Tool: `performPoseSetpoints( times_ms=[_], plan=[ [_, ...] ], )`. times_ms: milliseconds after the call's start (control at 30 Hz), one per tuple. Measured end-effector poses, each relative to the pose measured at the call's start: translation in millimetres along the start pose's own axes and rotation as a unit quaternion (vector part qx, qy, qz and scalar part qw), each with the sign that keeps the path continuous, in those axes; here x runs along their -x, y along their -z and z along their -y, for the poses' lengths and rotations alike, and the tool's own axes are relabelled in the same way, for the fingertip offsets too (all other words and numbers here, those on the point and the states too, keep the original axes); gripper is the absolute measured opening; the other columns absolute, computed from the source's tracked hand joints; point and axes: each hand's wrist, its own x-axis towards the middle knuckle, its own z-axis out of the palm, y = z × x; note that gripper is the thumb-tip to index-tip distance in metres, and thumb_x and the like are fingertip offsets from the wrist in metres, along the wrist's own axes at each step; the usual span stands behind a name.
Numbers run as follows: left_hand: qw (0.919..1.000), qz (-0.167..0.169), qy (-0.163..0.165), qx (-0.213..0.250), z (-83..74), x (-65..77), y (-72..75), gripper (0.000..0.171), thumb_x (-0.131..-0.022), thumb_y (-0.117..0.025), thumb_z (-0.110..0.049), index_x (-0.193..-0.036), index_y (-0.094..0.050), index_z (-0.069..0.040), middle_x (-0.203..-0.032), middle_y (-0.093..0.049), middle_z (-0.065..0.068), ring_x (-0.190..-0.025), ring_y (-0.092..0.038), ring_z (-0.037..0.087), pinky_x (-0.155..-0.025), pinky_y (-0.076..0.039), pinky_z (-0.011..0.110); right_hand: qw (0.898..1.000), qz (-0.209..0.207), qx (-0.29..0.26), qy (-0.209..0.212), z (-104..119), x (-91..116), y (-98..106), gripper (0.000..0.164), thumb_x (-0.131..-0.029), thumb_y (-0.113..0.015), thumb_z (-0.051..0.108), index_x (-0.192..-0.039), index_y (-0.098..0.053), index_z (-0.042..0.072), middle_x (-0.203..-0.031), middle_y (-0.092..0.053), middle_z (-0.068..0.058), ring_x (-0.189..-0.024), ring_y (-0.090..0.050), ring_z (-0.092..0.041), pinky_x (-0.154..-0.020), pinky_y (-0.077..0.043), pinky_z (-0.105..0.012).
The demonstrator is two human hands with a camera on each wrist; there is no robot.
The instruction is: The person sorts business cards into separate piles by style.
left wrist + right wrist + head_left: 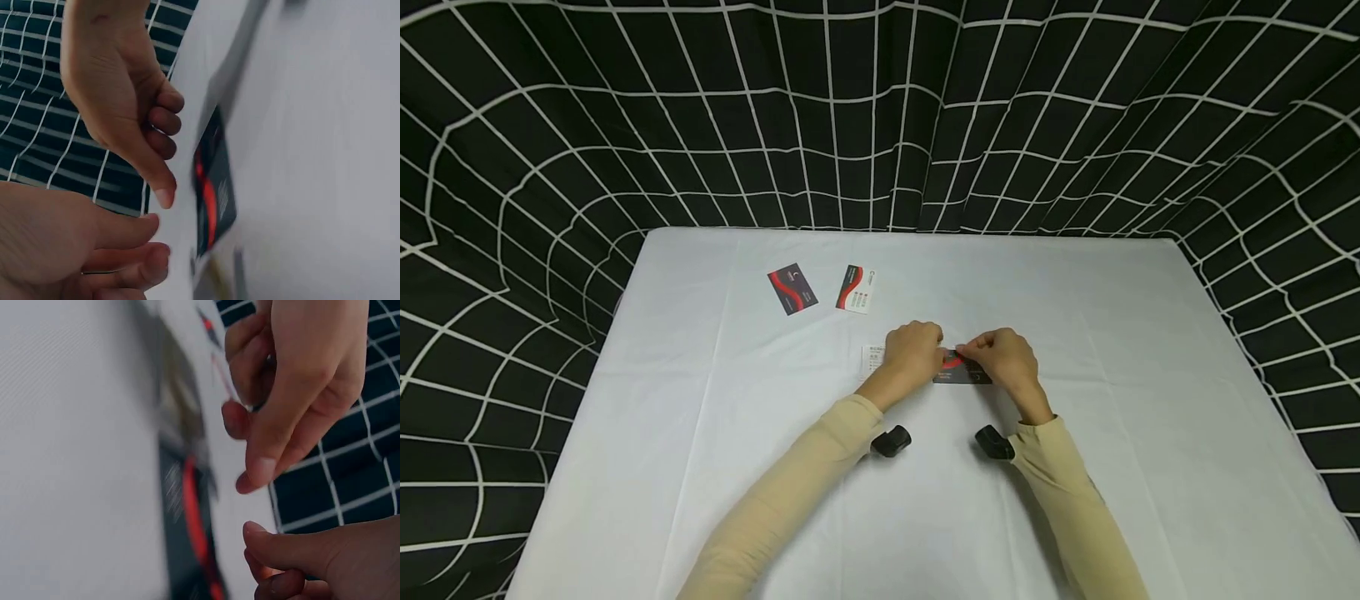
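Observation:
In the head view, my left hand [913, 354] and right hand [1003, 358] face each other, fingertips close together, over a dark card [962, 377] with a red stripe. The wrist views show this card [215, 181] on the cloth, apart from the fingertips. Both hands have bent fingers, with thumbs near the index tips. Whether anything thin or clear is pinched cannot be made out. A white sheet or card with small print [872, 358] lies partly hidden beside my left hand. Adjoining the dark card is a blurred grey and yellowish patch [178, 394], its kind unclear.
Farther back on the white-covered table [775, 500] lie a dark card with a red wave [792, 288] and a white, red and black card [856, 289]. Black cloth with a white grid [880, 117] hangs behind and at the sides. Black wrist cameras [891, 442] jut inward from the sleeves.

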Motion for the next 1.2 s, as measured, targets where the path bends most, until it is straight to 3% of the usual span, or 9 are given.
performPoseSetpoints(
  times_ms=[100,233,300,400,533,700,867,1067,1200],
  plan=[
    [0.9986,-0.036,0.031,0.022,17.6,0.6,13.2,0.023,-0.093,-0.066,-0.025,-0.106,-0.072,-0.007,-0.1,-0.073,0.009,-0.09,-0.07,0.028,-0.075,-0.052,0.042,0.999,0.003,0.014,0.03,22.8,-10.0,-5.1,0.03,-0.089,-0.072,0.032,-0.093,-0.076,0.002,-0.081,-0.071,-0.01,-0.059,-0.048,-0.014,-0.049,-0.035,-0.025],
    [0.991,-0.092,0.093,0.027,45.6,-2.2,26.6,0.02,-0.094,-0.066,-0.024,-0.094,-0.072,-0.005,-0.092,-0.072,0.01,-0.086,-0.069,0.03,-0.074,-0.052,0.045,0.997,0.023,0.029,0.067,53.6,-28.5,-15.0,0.029,-0.088,-0.073,0.031,-0.095,-0.077,0.003,-0.081,-0.072,-0.008,-0.06,-0.05,-0.013,-0.052,-0.037,-0.025],
    [0.984,-0.125,0.125,0.019,59.6,-6.1,28.6,0.023,-0.094,-0.066,-0.025,-0.096,-0.069,-0.002,-0.091,-0.07,0.012,-0.086,-0.069,0.031,-0.074,-0.052,0.046,0.995,0.036,0.031,0.082,69.9,-40.1,-21.6,0.026,-0.089,-0.073,0.028,-0.098,-0.076,0.004,-0.085,-0.073,-0.009,-0.064,-0.056,-0.015,-0.056,-0.041,-0.027],
    [0.9729,-0.154,0.172,-0.004,78.0,-11.8,25.8,0.04,-0.094,-0.065,-0.032,-0.111,-0.062,0.004,-0.095,-0.069,0.016,-0.088,-0.069,0.033,-0.073,-0.053,0.045,0.993,0.041,0.038,0.103,96.1,-60.3,-35.4,0.026,-0.088,-0.074,0.023,-0.106,-0.074,0.004,-0.098,-0.074,-0.01,-0.082,-0.065,-0.022,-0.071,-0.048,-0.033],
    [0.9646,-0.15,0.215,-0.033,94.0,-16.1,19.6,0.057,-0.092,-0.066,-0.042,-0.121,-0.052,0.004,-0.097,-0.069,0.018,-0.086,-0.07,0.033,-0.072,-0.054,0.043,0.988,0.029,0.067,0.139,128.2,-86.7,-55.6,0.036,-0.087,-0.074,0.016,-0.12,-0.068,0.002,-0.12,-0.067,-0.016,-0.111,-0.061,-0.033,-0.093,-0.046,-0.042],
    [0.966,-0.13,0.217,-0.053,98.5,-18.1,23.1,0.058,-0.087,-0.072,-0.039,-0.119,-0.051,0.005,-0.099,-0.066,0.019,-0.085,-0.069,0.033,-0.07,-0.054,0.042,0.974,0.049,0.143,0.168,148.6,-108.9,-68.9,0.058,-0.083,-0.079,0.019,-0.133,-0.057,0.0,-0.134,-0.052,-0.022,-0.123,-0.048,-0.039,-0.101,-0.041,-0.049],
    [0.9628,-0.133,0.231,-0.044,92.4,-20.0,24.1,0.069,-0.078,-0.08,-0.044,-0.12,-0.055,0.005,-0.113,-0.056,0.02,-0.095,-0.065,0.032,-0.074,-0.054,0.04,0.973,0.056,0.152,0.165,137.0,-117.4,-63.3,0.063,-0.077,-0.084,0.022,-0.13,-0.059,-0.001,-0.125,-0.055,-0.023,-0.118,-0.05,-0.038,-0.1,-0.042,-0.047],
    [0.9651,-0.14,0.218,-0.036,92.0,-20.7,24.3,0.071,-0.074,-0.083,-0.044,-0.119,-0.058,0.005,-0.113,-0.054,0.019,-0.101,-0.06,0.032,-0.077,-0.053,0.041,0.979,0.009,0.094,0.181,120.3,-116.8,-56.3,0.054,-0.078,-0.084,0.014,-0.123,-0.059,-0.001,-0.114,-0.059,-0.017,-0.104,-0.058,-0.03,-0.092,-0.046,-0.042],
    [0.9711,-0.167,0.17,0.008,97.5,-19.2,22.5,0.057,-0.076,-0.085,-0.028,-0.116,-0.06,0.002,-0.112,-0.06,0.018,-0.104,-0.057,0.031,-0.083,-0.051,0.041,0.983,-0.01,-0.044,0.178,106.8,-112.4,-54.7,0.038,-0.082,-0.08,0.01,-0.112,-0.062,-0.004,-0.104,-0.066,-0.018,-0.086,-0.062,-0.026,-0.075,-0.052,-0.034]
  ],
)
